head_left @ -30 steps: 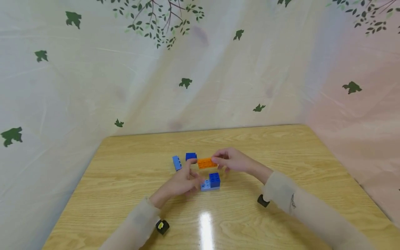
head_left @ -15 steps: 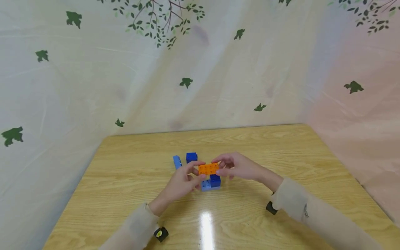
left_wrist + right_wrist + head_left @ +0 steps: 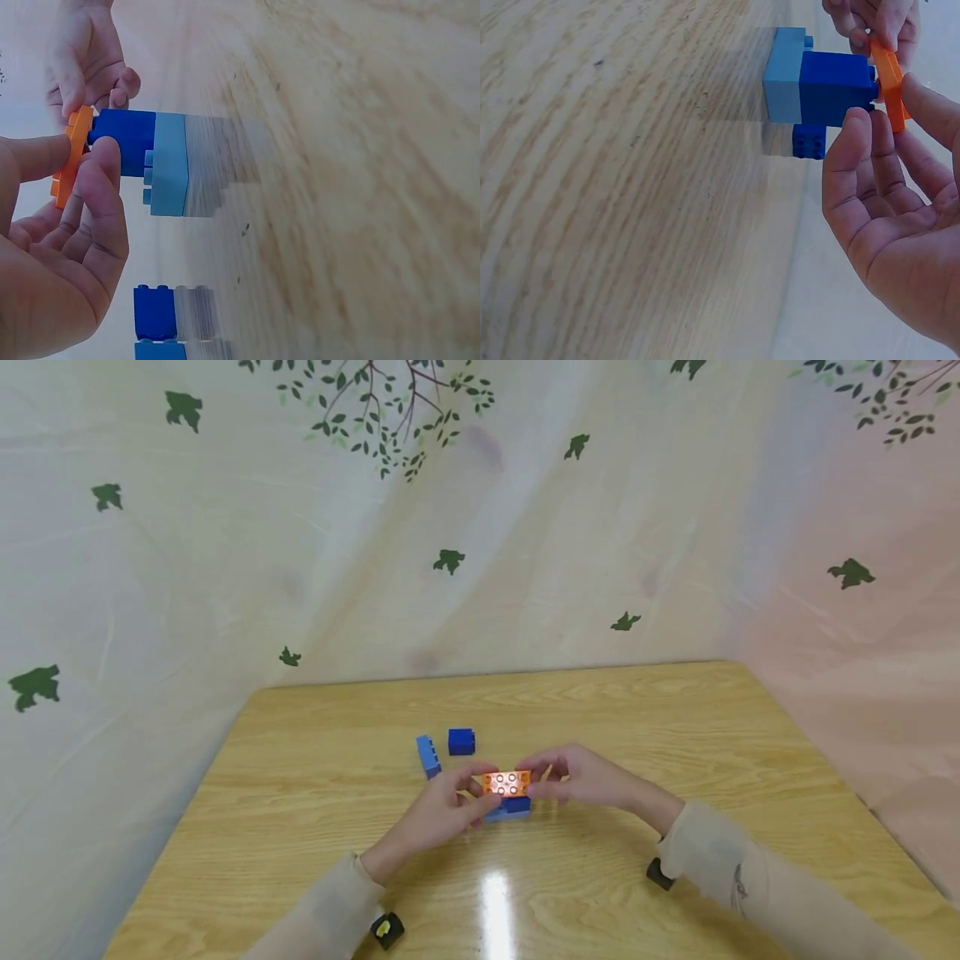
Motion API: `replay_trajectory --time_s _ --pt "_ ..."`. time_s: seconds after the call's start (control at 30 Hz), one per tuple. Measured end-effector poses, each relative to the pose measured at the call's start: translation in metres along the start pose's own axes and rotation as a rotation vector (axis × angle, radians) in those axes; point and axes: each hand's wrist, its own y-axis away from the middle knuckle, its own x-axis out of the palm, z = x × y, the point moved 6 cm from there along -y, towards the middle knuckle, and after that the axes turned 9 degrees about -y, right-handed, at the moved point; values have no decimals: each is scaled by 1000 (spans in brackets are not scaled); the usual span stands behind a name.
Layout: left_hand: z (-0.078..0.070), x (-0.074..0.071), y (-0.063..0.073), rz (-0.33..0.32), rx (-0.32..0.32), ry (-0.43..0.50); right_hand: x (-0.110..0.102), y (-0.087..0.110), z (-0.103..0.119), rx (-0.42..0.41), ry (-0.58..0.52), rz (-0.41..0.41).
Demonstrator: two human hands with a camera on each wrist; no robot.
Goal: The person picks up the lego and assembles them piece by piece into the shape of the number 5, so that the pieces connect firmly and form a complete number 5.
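Note:
Between my two hands is a thin orange toy brick (image 3: 506, 784), studs up. My left hand (image 3: 442, 810) pinches its left end and my right hand (image 3: 588, 781) its right end, thumbs in front and fingers behind. Right under it, in both wrist views, stands a dark blue brick (image 3: 834, 88) fixed on one end of a longer light blue brick (image 3: 170, 166) that lies on the table. The orange brick sits at the dark blue brick's studs, level above it, and reaches out over the light blue brick's bare studs.
Farther back on the wooden table (image 3: 645, 710) lie another dark blue brick (image 3: 461, 742) and a light blue brick (image 3: 428, 756), side by side, to the left of the stack. A patterned cloth (image 3: 525, 568) hangs behind the table.
The orange brick has come toward me from behind the stack to above it. The left hand, earlier reaching with fingers spread, now grips its left end; the right hand moved along with it.

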Motion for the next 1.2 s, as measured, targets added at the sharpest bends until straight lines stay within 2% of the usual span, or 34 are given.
replay_trajectory --time_s 0.17,0.4,0.67,1.2 --pt "4 2 -2 19 4 -5 2 1 -5 18 25 4" --pt "8 -1 -4 31 -23 -69 3 0 -6 -4 36 1" --pt "7 -4 -6 35 -18 -49 1 1 -10 23 22 -32" --pt "8 -4 -8 32 -25 -55 2 0 -10 10 33 -49"
